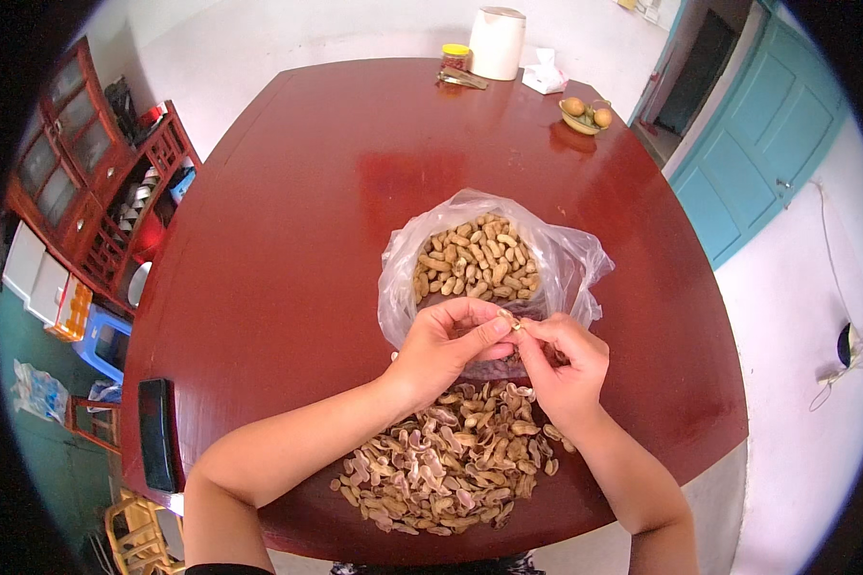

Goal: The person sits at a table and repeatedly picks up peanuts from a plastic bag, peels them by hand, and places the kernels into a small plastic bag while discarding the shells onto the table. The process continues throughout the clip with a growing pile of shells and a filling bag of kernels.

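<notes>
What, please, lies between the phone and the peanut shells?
In the head view, the left arm lies between the phone and the shells, with red tabletop on either side.

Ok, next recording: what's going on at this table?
A person sits or stands at a red table, pinching what looks like a peanut between the fingertips of the left hand and right hand. Just beyond the hands lies an open clear plastic bag with many unshelled peanuts inside. Nearer the person is a broad heap of split shells. A dark phone lies at the table's left edge.
</notes>
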### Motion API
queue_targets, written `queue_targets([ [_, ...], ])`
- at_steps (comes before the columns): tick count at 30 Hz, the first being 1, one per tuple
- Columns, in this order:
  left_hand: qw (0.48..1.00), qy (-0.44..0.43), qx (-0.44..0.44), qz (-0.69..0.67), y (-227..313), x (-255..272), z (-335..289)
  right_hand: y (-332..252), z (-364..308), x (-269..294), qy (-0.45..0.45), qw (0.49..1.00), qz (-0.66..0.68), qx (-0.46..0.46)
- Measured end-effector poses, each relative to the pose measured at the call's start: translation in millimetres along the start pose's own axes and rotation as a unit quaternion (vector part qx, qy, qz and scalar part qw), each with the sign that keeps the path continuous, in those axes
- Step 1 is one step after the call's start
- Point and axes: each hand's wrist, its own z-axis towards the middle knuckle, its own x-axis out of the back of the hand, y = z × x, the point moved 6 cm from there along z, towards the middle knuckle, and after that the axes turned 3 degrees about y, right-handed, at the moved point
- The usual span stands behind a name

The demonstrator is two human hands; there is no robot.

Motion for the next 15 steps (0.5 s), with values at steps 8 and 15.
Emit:
queue_targets([
  [8, 0.985, 0.018, 0.108, -0.132, -8.9, -1.1, -4.1, -17.6, 1.4, -1.8, -0.007, 0.978, -0.107, 0.177],
  [15, 0.995, -0.004, -0.087, 0.056, 14.4, 6.6, -0.3, 9.4, -4.8, -8.1, -0.008, 0.968, 0.161, -0.194],
])
